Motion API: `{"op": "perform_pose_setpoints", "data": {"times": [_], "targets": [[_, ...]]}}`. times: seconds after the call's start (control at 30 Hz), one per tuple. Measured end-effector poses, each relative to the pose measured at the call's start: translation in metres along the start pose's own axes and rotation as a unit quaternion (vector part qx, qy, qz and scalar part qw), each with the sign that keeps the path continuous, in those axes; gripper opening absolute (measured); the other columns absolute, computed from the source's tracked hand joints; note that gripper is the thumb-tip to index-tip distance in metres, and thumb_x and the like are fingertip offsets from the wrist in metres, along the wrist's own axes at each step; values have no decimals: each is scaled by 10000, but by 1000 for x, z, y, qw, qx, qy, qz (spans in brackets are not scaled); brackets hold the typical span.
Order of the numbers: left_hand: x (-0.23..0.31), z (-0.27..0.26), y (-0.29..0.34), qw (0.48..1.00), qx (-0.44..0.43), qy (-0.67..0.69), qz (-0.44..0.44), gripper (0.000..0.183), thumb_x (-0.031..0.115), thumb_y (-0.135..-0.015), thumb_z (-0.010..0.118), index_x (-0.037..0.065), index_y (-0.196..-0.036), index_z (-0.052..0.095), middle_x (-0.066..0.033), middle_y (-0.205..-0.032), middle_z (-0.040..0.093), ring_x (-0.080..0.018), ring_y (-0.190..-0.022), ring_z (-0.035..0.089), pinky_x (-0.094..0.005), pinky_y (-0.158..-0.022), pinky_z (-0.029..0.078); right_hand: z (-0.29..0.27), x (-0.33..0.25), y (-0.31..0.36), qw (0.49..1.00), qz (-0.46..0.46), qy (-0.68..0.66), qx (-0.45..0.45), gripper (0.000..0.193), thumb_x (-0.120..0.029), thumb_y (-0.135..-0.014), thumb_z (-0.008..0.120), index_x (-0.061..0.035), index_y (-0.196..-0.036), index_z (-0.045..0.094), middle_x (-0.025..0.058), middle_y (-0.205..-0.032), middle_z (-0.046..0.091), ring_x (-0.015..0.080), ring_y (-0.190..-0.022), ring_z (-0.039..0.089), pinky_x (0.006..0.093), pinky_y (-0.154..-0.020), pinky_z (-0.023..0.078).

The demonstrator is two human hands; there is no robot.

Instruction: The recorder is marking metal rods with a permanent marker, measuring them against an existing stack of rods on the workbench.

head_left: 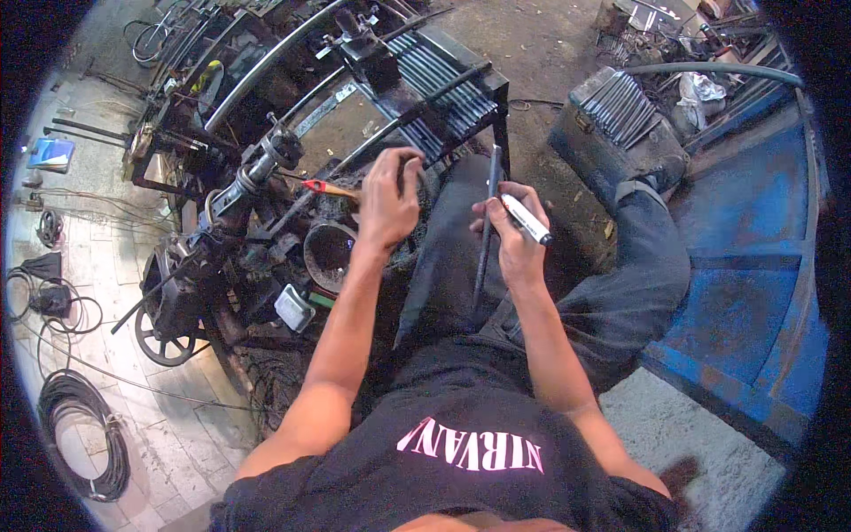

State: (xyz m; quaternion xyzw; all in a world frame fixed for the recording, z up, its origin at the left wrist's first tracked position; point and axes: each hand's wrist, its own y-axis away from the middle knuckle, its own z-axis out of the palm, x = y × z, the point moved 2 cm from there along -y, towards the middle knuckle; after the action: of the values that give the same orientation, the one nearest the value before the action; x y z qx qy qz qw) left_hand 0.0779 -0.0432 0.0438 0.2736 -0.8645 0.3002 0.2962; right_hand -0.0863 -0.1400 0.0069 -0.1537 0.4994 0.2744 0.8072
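My right hand (pixel 519 232) is closed round a thin dark metal rod (pixel 487 239), which stands nearly upright in the view. The same hand also grips a white marker (pixel 525 218) with a black end, slanting across the fingers. To its left, my left hand (pixel 388 202) hovers over the machine with bent fingers and the thumb apart, and nothing shows in its grasp. A tool with a red and orange handle (pixel 330 188) lies just beside that hand, its right end passing behind the fingers.
Ahead, a metal stand (pixel 501 84) bears several rods. On the right, more rods (pixel 620 106) lie on a grey metal box (pixel 589 146), near a blue metal panel (pixel 736 293). A dark machine (pixel 239 191) fills the left side; a coiled cable (pixel 84 434) lies on the tiles.
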Motion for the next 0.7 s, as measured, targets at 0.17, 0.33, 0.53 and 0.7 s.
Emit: {"op": "perform_pose_setpoints", "data": {"times": [0.17,0.33,0.53,0.7], "targets": [[25,39,-7,941,-67,313,-105,200,62,-999,523,22,-1151,646,-27,-984,678,-88,-877,596,-257,-825,487,3,0,5,982,-81,171,18,201,-28,-893,668,26,-1078,613,85,-916,674,115,-860,634,257,-756,503],[31,59,-15,933,-38,345,-96,190,41,-972,559,25,-1110,688,-29,-945,689,-85,-859,603,-239,-782,486,3,2,5,972,-116,201,28,192,-6,-875,681,7,-1064,651,63,-964,686,94,-867,623,243,-768,492],[10,76,-19,872,-70,468,-128,174,83,-952,613,13,-1084,703,-25,-1009,690,-88,-881,606,-238,-784,487,2,7,0,965,-137,218,43,210,-7,-865,692,-2,-1071,656,70,-936,693,98,-832,629,249,-736,496],[4,79,-29,898,-80,423,-97,130,43,-913,634,-1,-1000,720,-25,-943,673,-106,-887,596,-238,-803,459,-9,10,-8,944,-154,290,18,272,-25,-876,664,9,-1145,644,111,-944,704,140,-842,662,277,-755,512]]}}
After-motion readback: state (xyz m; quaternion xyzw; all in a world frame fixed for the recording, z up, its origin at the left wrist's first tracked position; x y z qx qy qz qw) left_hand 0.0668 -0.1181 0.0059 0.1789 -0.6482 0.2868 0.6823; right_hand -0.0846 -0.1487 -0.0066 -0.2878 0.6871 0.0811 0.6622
